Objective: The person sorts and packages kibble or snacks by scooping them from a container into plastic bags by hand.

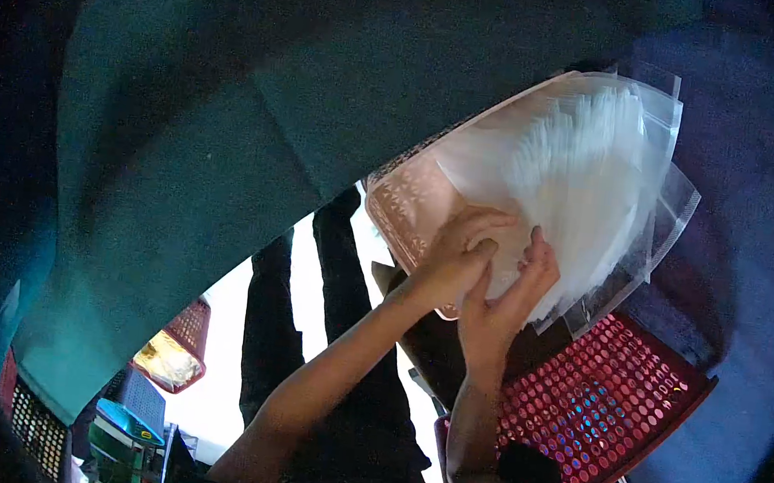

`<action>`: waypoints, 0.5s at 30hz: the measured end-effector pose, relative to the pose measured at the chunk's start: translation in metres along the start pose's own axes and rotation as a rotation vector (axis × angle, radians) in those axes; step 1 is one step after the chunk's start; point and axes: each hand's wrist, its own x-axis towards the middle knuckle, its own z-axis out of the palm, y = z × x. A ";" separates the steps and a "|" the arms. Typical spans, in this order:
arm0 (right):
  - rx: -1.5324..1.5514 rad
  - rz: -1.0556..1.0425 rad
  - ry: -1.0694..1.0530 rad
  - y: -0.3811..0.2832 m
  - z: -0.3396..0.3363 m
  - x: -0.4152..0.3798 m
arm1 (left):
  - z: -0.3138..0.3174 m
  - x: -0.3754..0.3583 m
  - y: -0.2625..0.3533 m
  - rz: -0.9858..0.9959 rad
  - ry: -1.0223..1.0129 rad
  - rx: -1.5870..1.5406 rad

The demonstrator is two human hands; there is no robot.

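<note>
A thick, fanned pile of clear plastic bags (pixel 585 185) lies in a pale pink basket (pixel 404 202) with a patterned wall. Bag edges stick out past its right side. My left hand (pixel 458 252) is over the near left part of the pile, fingers bent and thumb apart. Close beside it, my right hand (pixel 511 294) rests at the pile's near edge, palm up, with fingers curled loosely and apart from the thumb. No bag shows clearly gripped in either hand. The pile's middle is blurred.
A red perforated basket (pixel 593 407) is at the lower right, below the bags. Dark green cloth (pixel 214 116) spans the upper left, and blue cloth (pixel 743 273) the right. At the lower left are a small red basket (pixel 187 334) and a blue basket (pixel 141 399).
</note>
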 end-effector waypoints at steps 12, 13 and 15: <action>-0.067 -0.088 -0.023 0.000 0.007 0.012 | -0.015 -0.006 0.002 -0.184 0.118 -0.137; -0.028 -0.093 0.008 -0.001 0.009 0.012 | -0.014 -0.007 0.002 -0.204 0.134 -0.156; 0.070 -0.040 0.027 -0.001 0.011 0.015 | -0.012 -0.009 0.007 -0.188 0.172 -0.182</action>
